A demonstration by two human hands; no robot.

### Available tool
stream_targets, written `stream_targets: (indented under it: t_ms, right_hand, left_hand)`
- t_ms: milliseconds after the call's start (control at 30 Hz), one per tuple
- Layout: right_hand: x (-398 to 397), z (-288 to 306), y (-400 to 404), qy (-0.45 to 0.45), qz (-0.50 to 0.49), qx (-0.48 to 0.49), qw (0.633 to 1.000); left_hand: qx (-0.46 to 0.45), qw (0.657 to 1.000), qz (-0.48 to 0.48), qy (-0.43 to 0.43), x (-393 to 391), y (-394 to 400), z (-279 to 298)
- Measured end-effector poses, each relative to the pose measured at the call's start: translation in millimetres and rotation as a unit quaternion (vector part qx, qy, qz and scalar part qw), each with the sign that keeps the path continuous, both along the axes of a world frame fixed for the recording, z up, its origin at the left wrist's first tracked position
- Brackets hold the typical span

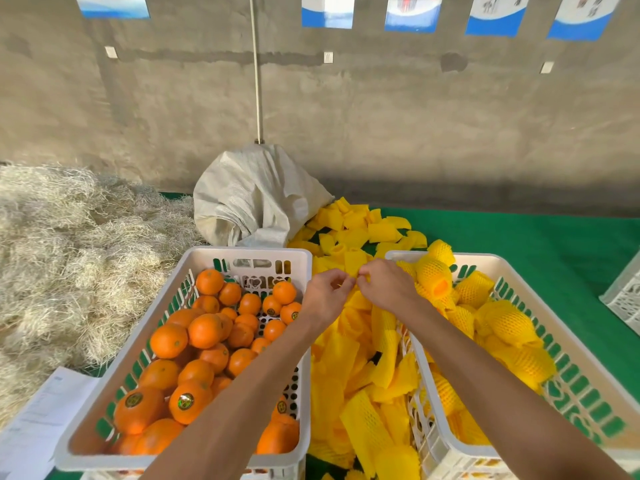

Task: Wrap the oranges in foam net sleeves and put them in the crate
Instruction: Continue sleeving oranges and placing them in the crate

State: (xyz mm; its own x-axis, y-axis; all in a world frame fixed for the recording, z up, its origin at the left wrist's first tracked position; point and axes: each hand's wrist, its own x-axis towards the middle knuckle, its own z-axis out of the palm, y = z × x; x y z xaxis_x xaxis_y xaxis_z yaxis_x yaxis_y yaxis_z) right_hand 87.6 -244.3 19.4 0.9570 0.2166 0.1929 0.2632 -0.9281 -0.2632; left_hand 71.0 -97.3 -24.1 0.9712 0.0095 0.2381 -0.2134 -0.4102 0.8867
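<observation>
A white crate (pixel 145 327) on the left holds several bare oranges (pixel 204 330). On the right, a second white crate (pixel 568 344) holds several oranges wrapped in yellow foam net sleeves (pixel 509 323). Loose flat yellow sleeves (pixel 349 375) are piled between the crates. Above that pile, my left hand (pixel 325 299) and my right hand (pixel 388 285) meet, and both pinch one yellow foam sleeve (pixel 355 265) by its edge. Neither hand holds an orange.
A white woven sack (pixel 252 202) lies behind the left crate against the grey wall. Straw (pixel 69 254) covers the left side. Papers (pixel 45 417) lie at the lower left. Green matting (pixel 519 244) covers the surface, and part of another white crate (pixel 623 296) shows at the right edge.
</observation>
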Motion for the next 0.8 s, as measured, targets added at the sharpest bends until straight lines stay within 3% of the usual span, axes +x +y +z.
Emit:
stream_targets:
  t_ms: [100,267,467,533,600,700,800]
  right_hand:
    - [9,12,-2,0.049,-0.009,0.006,0.999]
    - [11,21,4,0.199,0.112,-0.003,0.974]
    - [19,23,3,0.199,0.14,-0.107,0.964]
    - [22,27,1,0.224,0.132,-0.125,0.957]
    - [26,32,4,0.253,0.116,-0.14,0.95]
    - [30,38,11,0.277,0.097,-0.147,0.945]
    - [34,43,19,0.292,0.09,-0.148,0.941]
  left_hand:
    - [-0.018,1.0,-0.011,-0.01,0,2,3]
    - [-0.099,0.995,-0.01,0.015,-3,6,8]
    - [-0.12,0.989,-0.019,0.083,-4,27,6]
    - [-0.001,0.997,0.013,0.075,0,48,5]
    - [0.176,0.978,0.051,0.104,7,76,3]
    - [0.374,0.891,0.089,0.243,13,110,0]
    - [0.453,0.82,0.115,0.329,11,127,1]
